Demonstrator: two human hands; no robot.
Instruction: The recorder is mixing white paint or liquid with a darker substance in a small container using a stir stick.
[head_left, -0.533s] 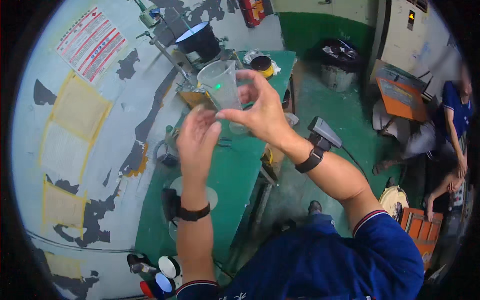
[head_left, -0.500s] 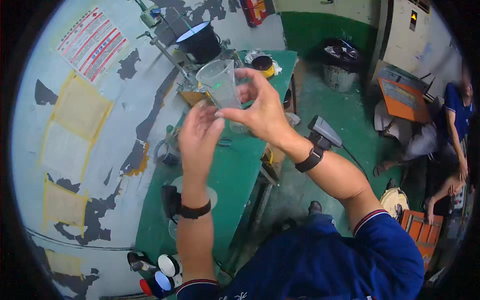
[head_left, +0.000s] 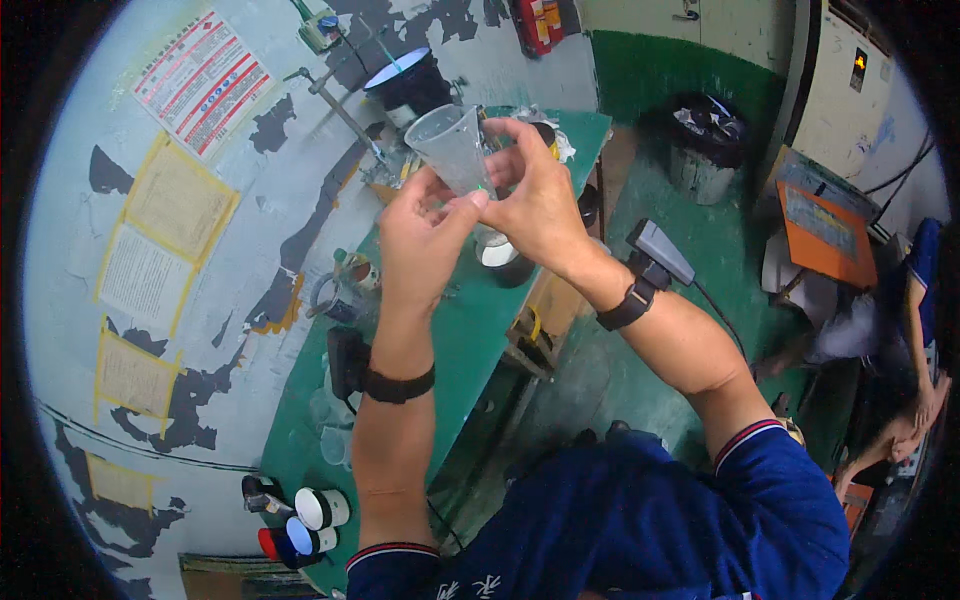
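— Green was the biggest thing in view: a long green table (head_left: 470, 340) ran along the patched wall, with a black bucket (head_left: 405, 85) at its far end.

— And the hands?

— Both were raised over the table. The right hand (head_left: 540, 205) was wrapped round the side of a clear plastic cup (head_left: 450, 145), and the left hand (head_left: 420, 245) had its fingertips pinched against the cup's narrow lower end. So both hands were closed on it, touching each other.

— Where did the cup sit, exactly?

— In the air, tilted, with its wide mouth pointing away from the person towards the bucket. It stood clear of the table, above a small round tin (head_left: 497, 255) that lay just under the right hand.

— Which step would you call it?

— I judged it to be a two-handed hold for looking at or adjusting the cup's base. Whether anything was inside the cup I could not tell.

— What would a further move ask for?

— By my reckoning, one hand keeping a firm hold while the other let go, since the cup looked thin and light.

— Anything smaller?

— A few small jars (head_left: 320, 508) with white and blue tops stood at the table's near end, well apart from the hands.
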